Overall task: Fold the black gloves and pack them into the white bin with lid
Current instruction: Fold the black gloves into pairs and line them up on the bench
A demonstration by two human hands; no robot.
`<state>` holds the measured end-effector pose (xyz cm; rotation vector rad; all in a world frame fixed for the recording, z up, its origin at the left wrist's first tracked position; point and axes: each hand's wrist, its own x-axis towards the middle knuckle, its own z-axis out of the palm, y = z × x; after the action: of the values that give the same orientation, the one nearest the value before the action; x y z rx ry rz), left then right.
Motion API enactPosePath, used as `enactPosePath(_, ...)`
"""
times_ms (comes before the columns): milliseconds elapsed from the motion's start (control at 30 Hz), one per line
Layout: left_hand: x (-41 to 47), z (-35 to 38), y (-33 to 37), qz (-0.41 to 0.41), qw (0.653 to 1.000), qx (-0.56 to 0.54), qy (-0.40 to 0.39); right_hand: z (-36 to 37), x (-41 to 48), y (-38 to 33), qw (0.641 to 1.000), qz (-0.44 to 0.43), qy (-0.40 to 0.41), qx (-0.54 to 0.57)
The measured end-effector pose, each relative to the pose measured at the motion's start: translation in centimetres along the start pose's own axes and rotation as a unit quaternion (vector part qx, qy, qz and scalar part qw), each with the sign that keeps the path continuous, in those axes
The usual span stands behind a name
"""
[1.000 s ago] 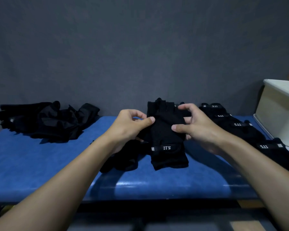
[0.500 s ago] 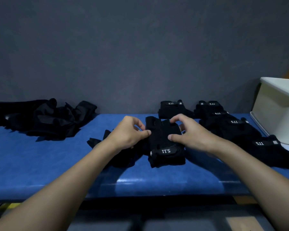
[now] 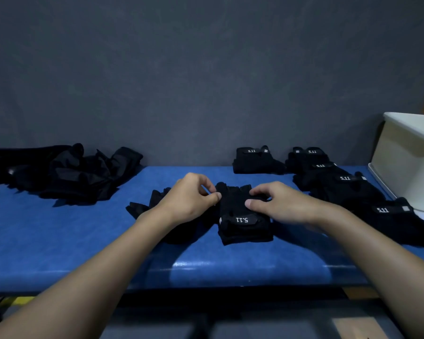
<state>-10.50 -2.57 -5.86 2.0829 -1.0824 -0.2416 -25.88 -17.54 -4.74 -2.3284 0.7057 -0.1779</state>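
A black glove [image 3: 242, 223] with a white "5.11" wrist label lies on the blue table [image 3: 59, 241] in front of me. My left hand [image 3: 189, 199] pinches its left finger edge between thumb and forefinger. My right hand [image 3: 279, 204] presses on and grips its right side. Under my left hand lies another black glove [image 3: 145, 206], partly hidden. Several folded gloves [image 3: 340, 182] sit in rows at the right. The white bin [image 3: 406, 162] stands at the far right edge, cut off by the frame.
A loose heap of black gloves [image 3: 64, 174] rests at the back left of the table. A grey wall [image 3: 206, 81] closes off the back. The table's front edge [image 3: 206, 277] runs just below my forearms.
My hands have brought the glove down from a raised, upright hold until it lies flat on the table. The folded gloves behind it have come into view.
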Motion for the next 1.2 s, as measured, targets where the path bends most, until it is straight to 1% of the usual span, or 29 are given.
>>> enactPosePath(133, -0.1, -0.6, -0.2, 0.007, 1.000, 0.019, 0.007, -0.5, 0.4, 0.7, 1.000, -0.001, 0.015, -0.021)
enactPosePath(200, -0.2, -0.8, -0.4, 0.026, 0.999, 0.017, 0.026, -0.9, 0.0, 0.6, 0.999, -0.026, 0.026, -0.031)
enactPosePath(267, -0.5, -0.8, -0.3, 0.065, 0.998, 0.004, 0.021, -1.5, -0.8, 0.2, 0.998, -0.067, 0.020, -0.006)
enactPosePath(333, -0.9, -0.6, -0.1, 0.103, 0.995, 0.001, -0.018, -2.0, -1.7, -0.3, 0.996, -0.089, -0.030, 0.012)
enactPosePath(400, -1.4, -0.3, 0.0, 0.131, 0.989, 0.022, -0.061, -2.2, -2.3, -0.4, 0.991, -0.096, -0.091, -0.033)
enactPosePath(467, -1.7, -0.2, 0.1, 0.144, 0.985, 0.040, -0.083, -2.2, -2.5, -0.4, 0.986, -0.094, -0.116, -0.071)
enactPosePath(533, -1.9, -0.3, 0.1, 0.137, 0.985, 0.043, -0.090, -2.0, -2.7, -0.5, 0.988, -0.097, -0.108, -0.058)
enactPosePath(633, -2.0, -0.4, 0.1, 0.127, 0.985, 0.062, -0.100, -1.9, -2.6, -0.1, 0.989, -0.125, -0.080, -0.017)
enactPosePath(700, -2.1, -0.3, 0.1, 0.118, 0.983, 0.080, -0.120, -2.1, -2.5, 0.1, 0.987, -0.138, -0.080, -0.002)
enactPosePath(833, -2.4, -0.2, 0.3, 0.103, 0.976, 0.115, -0.155, -2.2, -2.7, 0.4, 0.984, -0.141, -0.106, -0.024)
enactPosePath(1000, -2.7, -0.3, 0.6, 0.101, 0.970, 0.141, -0.173, -2.0, -2.3, 0.7, 0.982, -0.151, -0.103, -0.046)
enactPosePath(1033, -2.7, -0.3, 0.6, 0.099, 0.969, 0.142, -0.177, -2.0, -2.3, 0.6, 0.983, -0.151, -0.098, -0.037)
enactPosePath(1100, -2.6, -0.4, 0.6, 0.094, 0.967, 0.148, -0.183, -1.6, -2.1, 0.7, 0.987, -0.151, -0.051, -0.023)
enactPosePath(1167, -2.5, -0.3, 0.4, 0.085, 0.967, 0.150, -0.187, -1.3, -1.7, 1.0, 0.986, -0.157, -0.009, -0.052)
enactPosePath(1200, -2.5, -0.3, 0.4, 0.082, 0.966, 0.152, -0.190, -1.1, -1.5, 1.1, 0.984, -0.157, -0.015, -0.078)
